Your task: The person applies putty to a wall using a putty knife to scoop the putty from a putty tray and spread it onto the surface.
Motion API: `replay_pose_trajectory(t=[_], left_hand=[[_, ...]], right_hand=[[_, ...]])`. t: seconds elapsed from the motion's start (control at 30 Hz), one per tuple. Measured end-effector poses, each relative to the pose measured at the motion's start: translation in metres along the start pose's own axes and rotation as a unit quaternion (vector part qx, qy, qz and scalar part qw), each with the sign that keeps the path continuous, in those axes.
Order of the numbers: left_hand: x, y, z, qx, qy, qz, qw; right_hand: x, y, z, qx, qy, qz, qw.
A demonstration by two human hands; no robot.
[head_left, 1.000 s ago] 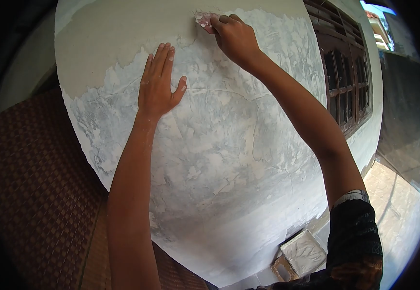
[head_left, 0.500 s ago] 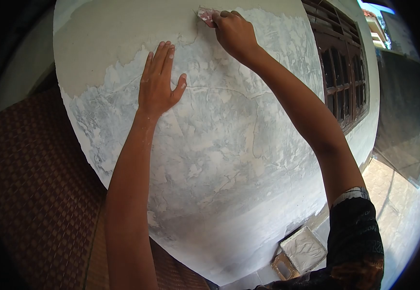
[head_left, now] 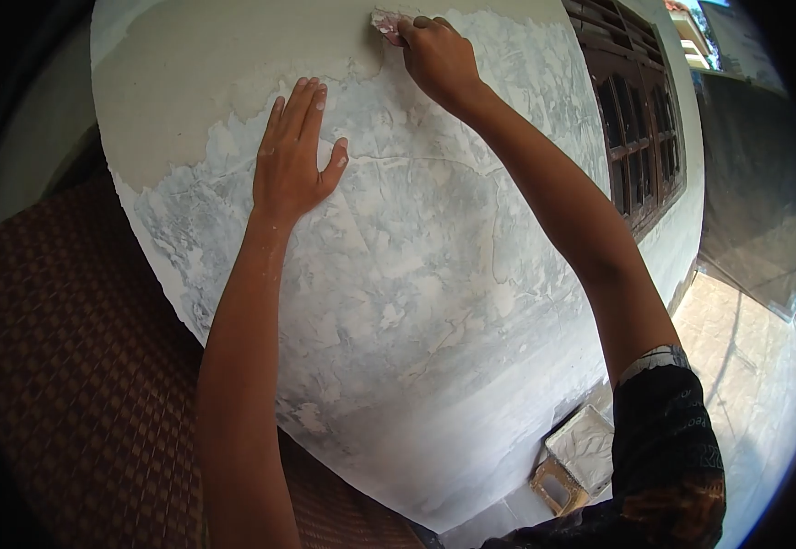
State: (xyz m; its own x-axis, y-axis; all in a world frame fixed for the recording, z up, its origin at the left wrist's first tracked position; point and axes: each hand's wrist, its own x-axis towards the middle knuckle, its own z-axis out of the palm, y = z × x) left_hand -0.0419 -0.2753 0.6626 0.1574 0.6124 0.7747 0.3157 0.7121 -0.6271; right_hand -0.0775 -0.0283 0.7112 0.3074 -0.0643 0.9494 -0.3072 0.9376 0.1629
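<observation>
A wall (head_left: pixel 398 256) fills the middle of the head view, its lower part patchy grey-white and scraped, its upper part still coated in smooth beige paint. My left hand (head_left: pixel 292 165) lies flat against the wall with fingers stretched upward and the thumb out; white specks dot the fingertips. Higher and to the right, my right hand (head_left: pixel 439 59) grips a putty scraper (head_left: pixel 387 26) whose blade is smeared with white and reddish residue. The scraper is at the wall near the ragged border of the beige paint. My fingers hide its handle.
A dark wooden window (head_left: pixel 636 128) is set in the wall at right. Brown woven matting (head_left: pixel 77 339) hangs at left. Below right stand a pale-topped container (head_left: pixel 585 448) and a worn wooden frame (head_left: pixel 558 488). Sunlit paving (head_left: pixel 736 357) lies beyond my right arm.
The view has turned slightly, so the wall and window sit a little further left. My right hand and the scraper have shifted only slightly; my left hand stays flat on the wall.
</observation>
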Motion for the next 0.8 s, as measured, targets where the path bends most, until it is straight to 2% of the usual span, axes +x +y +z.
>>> replay_pose_trajectory(t=[0.1,0.13,0.2,0.27,0.4,0.53,0.67,0.73,0.8], left_hand=[[-0.003,-0.001,0.000,-0.010,0.021,-0.010,1.000],[-0.003,-0.001,0.000,-0.005,0.023,-0.012,1.000],[-0.003,0.000,0.002,-0.005,0.029,-0.017,0.999],[-0.002,-0.001,0.003,-0.001,0.032,-0.004,0.999],[-0.003,-0.001,0.003,-0.002,0.037,-0.003,0.999],[-0.003,-0.002,0.002,-0.007,0.041,-0.010,0.999],[-0.003,-0.001,0.003,-0.003,0.044,-0.004,0.999],[-0.002,-0.002,0.003,-0.003,0.048,-0.004,0.999],[-0.003,-0.001,0.004,-0.006,0.045,-0.006,0.999]], right_hand=[[-0.017,-0.004,0.013,-0.006,-0.022,-0.056,0.998],[-0.031,-0.015,0.006,-0.005,-0.073,-0.031,0.997],[-0.061,-0.038,-0.014,0.014,-0.074,-0.039,0.996],[-0.055,-0.045,-0.032,0.032,-0.103,-0.025,0.994],[-0.005,-0.015,-0.016,0.018,0.005,0.009,1.000],[-0.016,-0.007,0.002,0.002,-0.064,-0.039,0.997],[-0.067,-0.049,-0.033,0.038,-0.118,-0.037,0.992],[-0.050,-0.047,-0.040,0.050,-0.098,-0.034,0.993],[-0.020,-0.029,-0.027,0.018,-0.028,-0.015,0.999]])
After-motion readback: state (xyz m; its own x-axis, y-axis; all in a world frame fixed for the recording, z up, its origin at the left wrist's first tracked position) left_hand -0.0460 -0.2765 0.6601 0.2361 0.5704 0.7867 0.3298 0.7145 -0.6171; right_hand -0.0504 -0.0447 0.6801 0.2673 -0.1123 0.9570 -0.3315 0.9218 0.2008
